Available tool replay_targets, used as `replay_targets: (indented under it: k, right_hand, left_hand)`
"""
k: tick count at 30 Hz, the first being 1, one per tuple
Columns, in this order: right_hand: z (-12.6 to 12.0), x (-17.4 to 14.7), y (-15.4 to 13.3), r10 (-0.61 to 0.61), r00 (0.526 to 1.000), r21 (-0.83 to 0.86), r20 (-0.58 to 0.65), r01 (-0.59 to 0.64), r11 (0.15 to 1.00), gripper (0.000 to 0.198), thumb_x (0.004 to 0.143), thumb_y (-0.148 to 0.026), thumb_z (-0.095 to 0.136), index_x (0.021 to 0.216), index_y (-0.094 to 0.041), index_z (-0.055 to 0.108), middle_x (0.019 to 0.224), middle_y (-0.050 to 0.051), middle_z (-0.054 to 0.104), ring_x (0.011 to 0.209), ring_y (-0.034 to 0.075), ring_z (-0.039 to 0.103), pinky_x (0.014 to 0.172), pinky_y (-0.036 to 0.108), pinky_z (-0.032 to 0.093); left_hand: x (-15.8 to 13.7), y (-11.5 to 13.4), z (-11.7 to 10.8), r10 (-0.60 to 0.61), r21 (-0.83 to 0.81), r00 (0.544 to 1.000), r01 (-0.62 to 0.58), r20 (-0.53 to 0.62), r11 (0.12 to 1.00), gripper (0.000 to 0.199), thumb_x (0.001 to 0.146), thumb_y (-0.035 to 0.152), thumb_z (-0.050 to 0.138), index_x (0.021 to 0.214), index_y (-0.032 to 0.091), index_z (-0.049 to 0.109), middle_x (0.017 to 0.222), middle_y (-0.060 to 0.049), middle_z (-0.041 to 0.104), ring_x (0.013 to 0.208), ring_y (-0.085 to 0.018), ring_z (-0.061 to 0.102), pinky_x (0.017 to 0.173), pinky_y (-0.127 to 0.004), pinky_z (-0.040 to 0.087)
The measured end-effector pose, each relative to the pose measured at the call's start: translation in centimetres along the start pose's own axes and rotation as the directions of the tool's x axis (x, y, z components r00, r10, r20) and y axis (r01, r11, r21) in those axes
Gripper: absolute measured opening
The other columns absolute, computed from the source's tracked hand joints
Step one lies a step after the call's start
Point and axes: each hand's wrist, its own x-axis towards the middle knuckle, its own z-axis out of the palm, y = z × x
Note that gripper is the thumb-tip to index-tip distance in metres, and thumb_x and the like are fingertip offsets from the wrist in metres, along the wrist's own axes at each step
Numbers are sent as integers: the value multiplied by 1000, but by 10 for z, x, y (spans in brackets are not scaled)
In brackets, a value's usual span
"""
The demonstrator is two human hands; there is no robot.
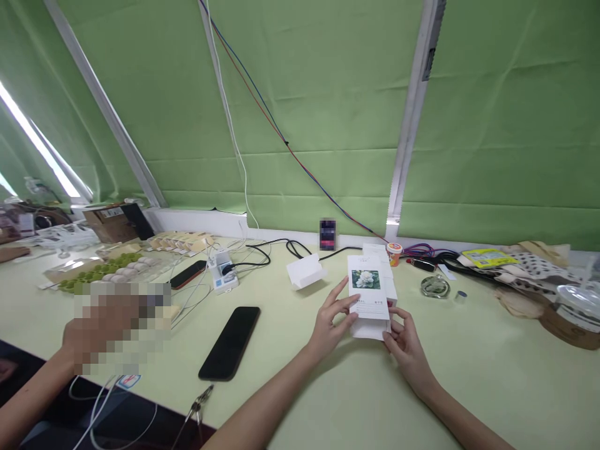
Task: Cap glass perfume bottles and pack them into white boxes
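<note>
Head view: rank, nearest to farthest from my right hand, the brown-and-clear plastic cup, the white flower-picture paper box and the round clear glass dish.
1. White flower-picture paper box: touching the right hand.
2. Round clear glass dish: beyond the hand, slightly right.
3. Brown-and-clear plastic cup: at the far right.

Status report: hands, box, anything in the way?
Left hand on box, left side; right hand at lower right corner. Flower picture showing. Nearest phone lies left, clear of both.
</note>
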Motion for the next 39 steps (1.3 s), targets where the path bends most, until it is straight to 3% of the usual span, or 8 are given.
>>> replay_targets:
  k: [3, 10, 13, 20, 25, 39]
  right_hand:
    - [0, 0, 1, -16, 999, 2, -32, 16, 1000, 40, 83, -38, 63, 114, -31, 38, 97, 3, 66, 64, 15, 59, 57, 27, 50]
    - [-5, 3, 9, -34, 999, 1, -38, 34, 999, 28, 85, -36, 62, 106, -31, 44, 101, 3, 59, 80, 18, 60, 65, 30, 52]
    - [-7, 3, 11, -41, 998, -5, -45, 40, 999, 27, 86, -36, 61, 107, -31, 44, 104, 3, 57, 82, 17, 59, 67, 30, 52]
    - [-3, 2, 8, -31, 999, 23, -7, 31, 999, 29, 88, -38, 58, 109, -31, 40, 103, 3, 59, 67, 13, 53, 54, 25, 47]
    - [-3, 2, 7, -37, 999, 0, -16, 37, 999, 31, 87, -40, 59, 109, -30, 40, 97, 2, 61, 65, 13, 53, 55, 25, 45]
    - [-4, 3, 6, -51, 999, -20, -14, 51, 998, 29, 88, -39, 58, 108, -27, 41, 95, 4, 63, 69, 15, 56, 57, 26, 45]
  left_hand:
    - [1, -1, 1, -70, -80, 998, 70, 5, 994, 33, 88, 33, 58, 120, 26, 62, 154, -9, 22, 110, -25, 59, 87, -34, 52]
    - [1, -5, 3, -108, -302, 991, 128, 81, 945, 50, 74, 33, 74, 121, 25, 60, 157, -10, 7, 115, -30, 57, 95, -38, 49]
    - [0, -7, 4, -92, -304, 992, 115, 87, 946, 56, 68, 27, 80, 121, 26, 59, 158, -9, 2, 117, -31, 56, 95, -38, 49]
    - [-1, -9, 5, -125, -335, 991, 133, 47, 933, 45, 73, 24, 76, 116, 23, 63, 157, -11, 7, 116, -31, 56, 92, -35, 50]
    - [-1, -10, 4, -152, -321, 987, 157, 41, 934, 44, 72, 26, 76, 115, 23, 66, 158, -11, 3, 108, -30, 62, 87, -35, 53]
    - [0, -8, 3, -96, -297, 994, 105, 43, 949, 40, 74, 29, 75, 113, 23, 67, 158, -10, 4, 110, -29, 60, 87, -34, 52]
